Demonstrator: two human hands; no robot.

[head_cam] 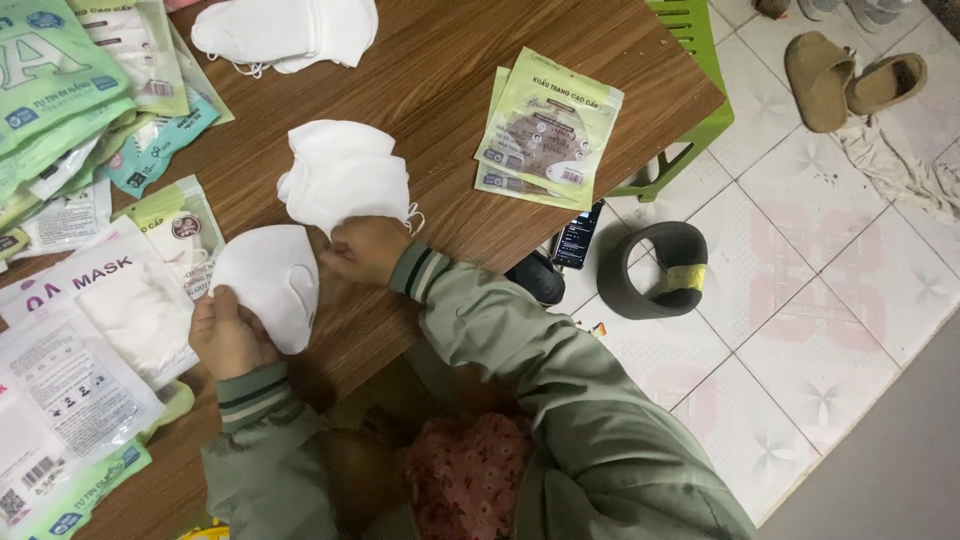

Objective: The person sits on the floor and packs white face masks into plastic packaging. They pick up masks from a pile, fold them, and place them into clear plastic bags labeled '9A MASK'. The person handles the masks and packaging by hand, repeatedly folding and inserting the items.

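- The left hand point(228, 335) is closed on the lower edge of a white face mask point(270, 283), fingers curled over it; the mask lies flat on the wooden table point(450, 60), directly between the two hands
- The right hand point(365, 250) is closed too, pinching the same mask's far edge while also touching a small stack of white masks point(345, 175) just beyond its knuckles
- Outward past the left hand lie clear and green mask packets point(70, 330), overlapping each other
- Further beyond the stack sits another pile of white masks point(290, 32)
- Well off past the right hand rest two green packets point(548, 130) near the table's edge; below that edge, a phone point(577, 237) and a dark tape roll point(662, 270) lie on the tiled floor point(800, 250)
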